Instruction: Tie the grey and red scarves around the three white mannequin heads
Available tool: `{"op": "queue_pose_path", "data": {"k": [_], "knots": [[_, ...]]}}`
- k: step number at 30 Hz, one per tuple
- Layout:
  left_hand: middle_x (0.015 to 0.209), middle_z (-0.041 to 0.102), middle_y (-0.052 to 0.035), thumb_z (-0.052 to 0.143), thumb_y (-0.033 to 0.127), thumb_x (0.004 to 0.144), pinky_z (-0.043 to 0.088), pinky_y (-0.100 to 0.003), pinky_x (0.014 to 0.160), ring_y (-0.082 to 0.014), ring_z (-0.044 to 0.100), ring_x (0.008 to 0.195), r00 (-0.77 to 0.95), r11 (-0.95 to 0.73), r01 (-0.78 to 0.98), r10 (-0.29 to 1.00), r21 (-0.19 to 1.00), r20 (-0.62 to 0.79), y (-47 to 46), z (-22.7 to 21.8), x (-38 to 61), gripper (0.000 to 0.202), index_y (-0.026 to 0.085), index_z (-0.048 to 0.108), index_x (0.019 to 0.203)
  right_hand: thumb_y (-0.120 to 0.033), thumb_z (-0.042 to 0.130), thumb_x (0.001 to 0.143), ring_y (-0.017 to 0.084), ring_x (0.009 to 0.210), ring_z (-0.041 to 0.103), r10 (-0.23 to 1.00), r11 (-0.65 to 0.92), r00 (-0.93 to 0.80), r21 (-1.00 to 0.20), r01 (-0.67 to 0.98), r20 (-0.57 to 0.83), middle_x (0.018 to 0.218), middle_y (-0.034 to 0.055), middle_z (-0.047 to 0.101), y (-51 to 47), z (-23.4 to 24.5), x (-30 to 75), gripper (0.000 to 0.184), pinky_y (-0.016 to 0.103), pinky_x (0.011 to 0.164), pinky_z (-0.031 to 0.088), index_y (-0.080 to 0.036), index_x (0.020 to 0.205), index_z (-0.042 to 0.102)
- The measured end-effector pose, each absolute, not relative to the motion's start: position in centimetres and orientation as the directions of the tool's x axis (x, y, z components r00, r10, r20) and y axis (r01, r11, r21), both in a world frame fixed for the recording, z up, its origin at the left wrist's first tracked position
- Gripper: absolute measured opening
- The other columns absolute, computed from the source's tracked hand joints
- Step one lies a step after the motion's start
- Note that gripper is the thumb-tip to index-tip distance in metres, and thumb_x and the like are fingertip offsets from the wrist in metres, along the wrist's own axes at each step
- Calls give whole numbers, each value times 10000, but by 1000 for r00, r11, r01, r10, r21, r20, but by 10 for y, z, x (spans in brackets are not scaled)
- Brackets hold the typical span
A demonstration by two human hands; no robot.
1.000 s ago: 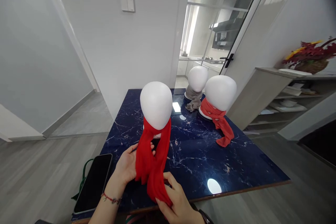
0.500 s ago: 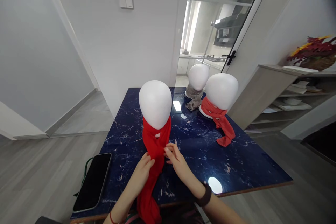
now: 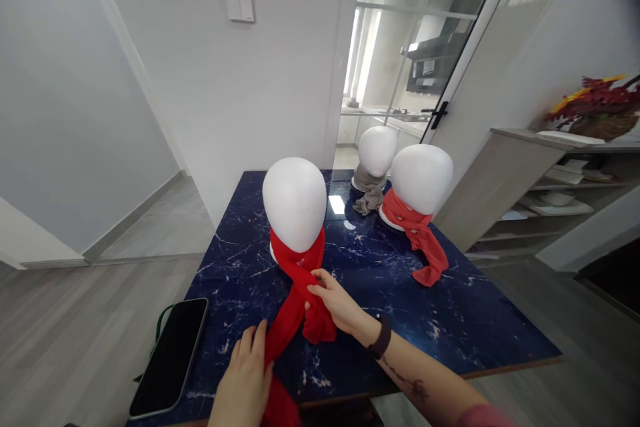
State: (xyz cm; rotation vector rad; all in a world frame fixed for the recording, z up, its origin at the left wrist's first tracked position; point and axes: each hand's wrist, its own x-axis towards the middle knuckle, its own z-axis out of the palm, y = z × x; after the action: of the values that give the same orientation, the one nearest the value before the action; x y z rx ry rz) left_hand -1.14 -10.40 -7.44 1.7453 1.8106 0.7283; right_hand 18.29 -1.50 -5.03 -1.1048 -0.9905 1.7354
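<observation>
A white featureless mannequin head [image 3: 295,203] stands near the front of a dark blue marble table [image 3: 450,320]. A bright red scarf [image 3: 299,283] is wrapped round its neck and knotted in front, its ends trailing toward me. My right hand [image 3: 334,305], with a dark wristband, pinches the scarf just below the knot. My left hand [image 3: 245,380] lies on the lower scarf end near the table's front edge, fingers stretched out along the cloth.
Two more white heads stand at the back: one with an orange-red scarf [image 3: 421,240], one with a grey scarf [image 3: 369,191]. A black phone [image 3: 170,357] lies at the front left corner. A shelf unit [image 3: 545,187] with flowers stands to the right.
The scarf ends have been crossed and tightened into a knot at the neck. My left hand dropped back toward the front edge; my right hand stayed at the knot.
</observation>
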Motion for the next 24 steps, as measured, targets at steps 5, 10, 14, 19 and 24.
{"op": "queue_pose_path", "data": {"k": [5,10,14,19,24], "knots": [[709,639,-34,645,253,706,486,-307,660,-222,626,663,-11,180,240,983,954,-183,-80,-33,-22,216,238,573,909,-171,510,823,199,1005,572,933,301,-321,-844,444,164,1152,78,563,-38,-53,187,360,374,887,456,-219,1179,494],[715,640,17,648,204,751,448,-164,464,-95,573,523,81,393,-476,910,787,-406,-57,-2,2,141,196,561,860,-173,578,791,309,1182,458,894,445,-331,-516,732,301,1293,139,478,-63,-50,187,526,511,958,392,-212,1299,452],[887,684,-62,545,56,761,520,-165,615,-103,645,680,142,452,-584,875,674,-464,-53,-3,15,207,122,627,939,-215,628,763,243,1123,491,802,590,-351,-555,586,482,1280,131,427,-70,-40,185,664,399,914,454,-247,1375,370],[1051,656,-86,592,209,776,519,-280,799,-184,646,899,270,323,-300,931,897,-245,-60,-15,11,362,167,558,1133,-113,525,802,139,810,575,803,577,-380,-756,308,459,908,31,582,-61,-30,190,272,252,734,484,-232,1027,623],[937,602,-66,576,302,758,494,-376,752,-221,622,828,14,-19,350,1000,937,15,-41,-44,15,317,191,468,1034,-90,517,778,122,698,599,896,380,-271,-923,57,352,816,-9,616,-51,-21,199,246,247,688,486,-225,980,557]]}}
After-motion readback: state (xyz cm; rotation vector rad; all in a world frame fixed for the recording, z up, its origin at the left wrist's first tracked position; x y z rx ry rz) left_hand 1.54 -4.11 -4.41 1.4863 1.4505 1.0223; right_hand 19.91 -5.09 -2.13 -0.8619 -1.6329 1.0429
